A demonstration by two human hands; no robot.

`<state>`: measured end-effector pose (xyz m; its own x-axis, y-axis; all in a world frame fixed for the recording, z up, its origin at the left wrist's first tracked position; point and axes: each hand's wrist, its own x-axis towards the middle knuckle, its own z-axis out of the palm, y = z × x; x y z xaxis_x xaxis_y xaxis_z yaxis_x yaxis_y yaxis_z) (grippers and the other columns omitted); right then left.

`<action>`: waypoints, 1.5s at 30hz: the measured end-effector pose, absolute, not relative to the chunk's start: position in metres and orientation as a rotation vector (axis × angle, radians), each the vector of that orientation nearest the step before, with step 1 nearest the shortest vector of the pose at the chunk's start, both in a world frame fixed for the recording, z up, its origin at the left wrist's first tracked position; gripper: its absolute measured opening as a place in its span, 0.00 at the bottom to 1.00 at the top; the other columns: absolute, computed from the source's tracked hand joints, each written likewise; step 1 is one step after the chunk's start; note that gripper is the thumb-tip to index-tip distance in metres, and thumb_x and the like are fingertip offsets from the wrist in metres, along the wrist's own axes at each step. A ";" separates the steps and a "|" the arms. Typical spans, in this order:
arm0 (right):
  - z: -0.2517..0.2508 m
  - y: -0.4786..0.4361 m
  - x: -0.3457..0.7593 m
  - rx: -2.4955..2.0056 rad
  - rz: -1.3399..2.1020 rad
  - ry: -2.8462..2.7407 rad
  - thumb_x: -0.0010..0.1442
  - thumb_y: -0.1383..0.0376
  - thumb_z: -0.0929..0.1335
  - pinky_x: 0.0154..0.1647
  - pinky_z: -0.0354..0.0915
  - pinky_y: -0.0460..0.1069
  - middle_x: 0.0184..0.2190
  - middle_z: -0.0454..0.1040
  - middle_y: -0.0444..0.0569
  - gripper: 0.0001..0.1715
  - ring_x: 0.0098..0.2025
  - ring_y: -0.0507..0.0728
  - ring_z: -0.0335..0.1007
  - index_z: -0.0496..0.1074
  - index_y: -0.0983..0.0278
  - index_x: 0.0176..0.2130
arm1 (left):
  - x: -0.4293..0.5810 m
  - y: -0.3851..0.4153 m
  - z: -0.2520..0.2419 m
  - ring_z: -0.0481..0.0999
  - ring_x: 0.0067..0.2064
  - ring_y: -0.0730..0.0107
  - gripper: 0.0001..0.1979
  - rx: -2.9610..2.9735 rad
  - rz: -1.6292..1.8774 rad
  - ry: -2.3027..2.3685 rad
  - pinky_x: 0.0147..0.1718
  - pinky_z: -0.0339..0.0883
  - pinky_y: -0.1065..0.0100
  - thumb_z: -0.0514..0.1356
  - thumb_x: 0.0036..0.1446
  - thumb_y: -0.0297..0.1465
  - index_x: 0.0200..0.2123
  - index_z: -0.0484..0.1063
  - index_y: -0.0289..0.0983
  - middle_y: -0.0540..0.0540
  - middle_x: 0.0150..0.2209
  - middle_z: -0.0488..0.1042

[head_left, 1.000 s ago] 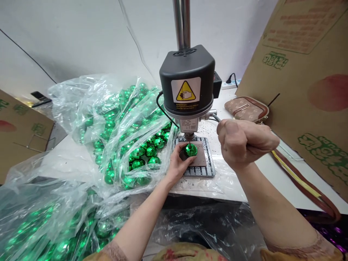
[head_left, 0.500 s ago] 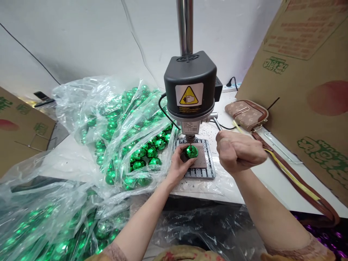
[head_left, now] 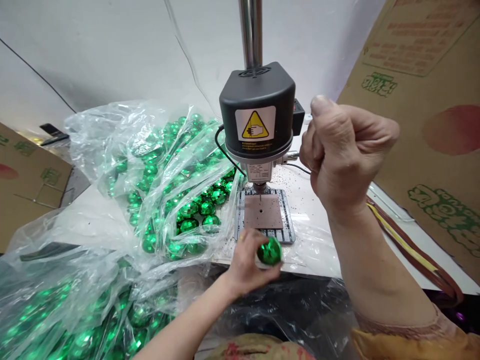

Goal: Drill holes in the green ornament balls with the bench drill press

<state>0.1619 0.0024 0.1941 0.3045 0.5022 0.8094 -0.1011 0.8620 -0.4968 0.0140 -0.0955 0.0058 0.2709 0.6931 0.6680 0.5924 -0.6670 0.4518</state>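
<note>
My left hand is closed around a shiny green mirrored ball, held over the table's front edge and slightly blurred. Behind it stands a small black drill press with a thin bit under its chuck. Below the bit, a brown board with a dark hole lies on the slotted metal base. To the right of the press my right hand is raised in a fist on the feed lever; the fist hides most of the lever, and only its hub shows.
A clear plastic bag of many green balls lies left of the press, with another bag at lower left. Cardboard boxes flank the table. A brown strap lies at right, and a phone at far left.
My left hand has drawn the green ball off the board toward me, baring the hole. My right fist has risen with the lever.
</note>
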 end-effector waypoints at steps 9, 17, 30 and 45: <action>0.192 0.003 0.159 -0.365 0.403 -1.171 0.61 0.70 0.68 0.17 0.41 0.49 0.11 0.48 0.38 0.29 0.13 0.46 0.45 0.54 0.63 0.14 | -0.024 -0.101 0.004 0.75 0.46 0.58 0.16 2.672 1.335 1.230 0.47 0.70 0.56 0.58 0.64 0.41 0.49 0.68 0.38 0.40 0.42 0.76; 0.190 0.003 0.162 -0.422 0.356 -1.206 0.61 0.64 0.70 0.16 0.44 0.51 0.10 0.49 0.40 0.31 0.13 0.47 0.44 0.54 0.62 0.14 | -0.074 0.008 0.026 0.70 0.52 0.39 0.19 2.236 0.476 2.343 0.48 0.64 0.46 0.57 0.59 0.24 0.55 0.69 0.34 0.30 0.46 0.73; 0.189 0.003 0.162 -0.378 0.367 -1.192 0.61 0.67 0.69 0.15 0.46 0.50 0.10 0.51 0.39 0.29 0.13 0.47 0.46 0.55 0.62 0.14 | -0.091 0.025 0.034 0.74 0.49 0.50 0.22 2.176 0.725 2.070 0.48 0.68 0.54 0.63 0.51 0.25 0.51 0.68 0.40 0.40 0.46 0.71; 0.188 0.000 0.162 -0.480 0.353 -1.235 0.63 0.58 0.68 0.18 0.45 0.50 0.12 0.49 0.40 0.32 0.15 0.46 0.44 0.50 0.62 0.16 | -0.029 -0.016 0.023 0.73 0.45 0.61 0.25 2.144 0.982 1.347 0.45 0.68 0.61 0.66 0.57 0.38 0.57 0.67 0.42 0.43 0.46 0.73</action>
